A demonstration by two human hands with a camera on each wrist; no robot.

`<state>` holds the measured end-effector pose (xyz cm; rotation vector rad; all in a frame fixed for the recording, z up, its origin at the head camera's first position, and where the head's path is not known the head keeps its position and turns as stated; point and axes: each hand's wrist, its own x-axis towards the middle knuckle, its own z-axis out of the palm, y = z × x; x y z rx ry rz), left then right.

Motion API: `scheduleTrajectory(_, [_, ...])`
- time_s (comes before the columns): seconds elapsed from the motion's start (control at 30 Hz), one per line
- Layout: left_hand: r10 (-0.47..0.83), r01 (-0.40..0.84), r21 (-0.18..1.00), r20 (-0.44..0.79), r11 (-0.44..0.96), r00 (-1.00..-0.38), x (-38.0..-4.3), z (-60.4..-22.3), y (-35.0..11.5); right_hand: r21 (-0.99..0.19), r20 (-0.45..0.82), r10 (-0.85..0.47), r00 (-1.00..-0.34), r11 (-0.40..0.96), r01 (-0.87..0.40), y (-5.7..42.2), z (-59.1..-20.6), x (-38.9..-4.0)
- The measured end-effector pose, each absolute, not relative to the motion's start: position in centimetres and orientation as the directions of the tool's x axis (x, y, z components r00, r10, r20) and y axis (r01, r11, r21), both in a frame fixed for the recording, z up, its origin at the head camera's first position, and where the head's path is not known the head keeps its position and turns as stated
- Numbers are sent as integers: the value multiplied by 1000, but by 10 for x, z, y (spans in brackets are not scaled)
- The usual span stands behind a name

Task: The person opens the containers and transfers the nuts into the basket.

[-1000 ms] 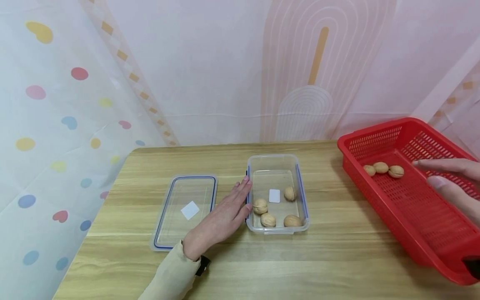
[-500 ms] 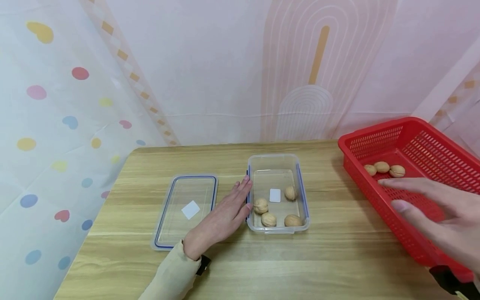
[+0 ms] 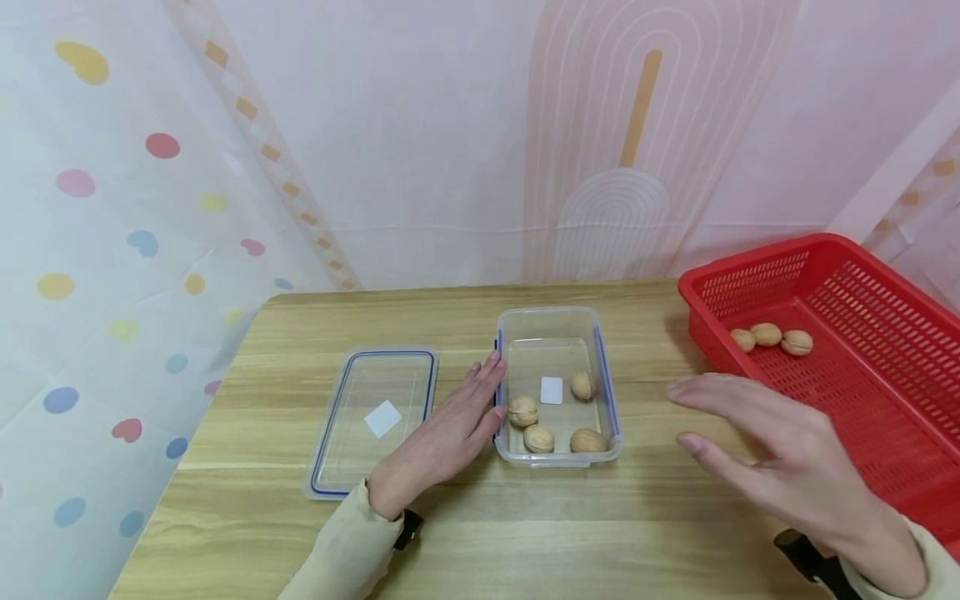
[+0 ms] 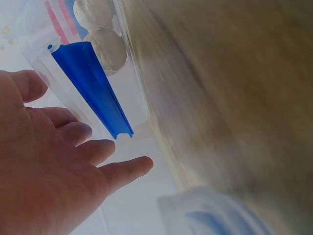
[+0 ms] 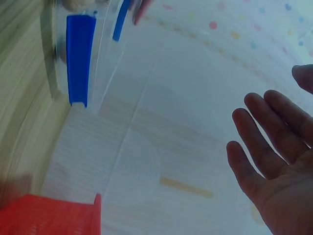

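A clear plastic food container (image 3: pixel 547 312) stands on the table with several walnuts (image 3: pixel 538 439) inside. Along its left wall lies my left hand (image 3: pixel 446 429), fingers straight against the side. The left wrist view has those fingers beside the container's blue clasp (image 4: pixel 93 88). My right hand (image 3: pixel 798 458) hovers between the container and a red basket (image 3: pixel 870 408), fingers spread loosely. In the right wrist view the palm of the right hand (image 5: pixel 281 171) shows nothing held. Three walnuts (image 3: pixel 797 342) sit in the basket's far left corner.
The container's lid (image 3: pixel 352 454), clear with a blue seal, lies flat to the left, partly behind the left forearm. A patterned cloth (image 3: pixel 435 125) hangs behind the wooden table (image 3: pixel 637 542). The basket fills the right side.
My right hand has moved left from over the basket, out past its near-left rim toward the container. The left hand keeps its place, and the walnuts have not moved.
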<state>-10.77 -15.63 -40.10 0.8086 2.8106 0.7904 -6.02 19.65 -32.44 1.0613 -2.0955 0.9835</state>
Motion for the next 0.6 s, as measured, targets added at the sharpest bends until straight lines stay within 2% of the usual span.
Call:
scheduleTrajectory(0.1, [523, 462, 513, 29, 723, -852, -108, -400, -157, -317, 757, -449, -474, 382, -868, 185, -332, -64])
scheduleTrajectory(0.27, [521, 459, 511, 26, 726, -853, -108, -401, -156, -287, 745, -490, -453, 377, -881, 169, -345, -70])
scheduleTrajectory(0.4, [521, 462, 509, 29, 727, -853, -108, -401, -156, -230, 764, -510, -395, 357, -905, 157, -353, -78])
scheduleTrajectory(0.5, [522, 463, 511, 33, 724, -852, -108, -401, -156, -223, 727, -547, -415, 383, -896, 151, -356, -81])
scheduleTrajectory(0.6, [522, 463, 514, 34, 722, -852, -108, -401, -156, -240, 664, -584, -467, 425, -873, 145, -360, -83])
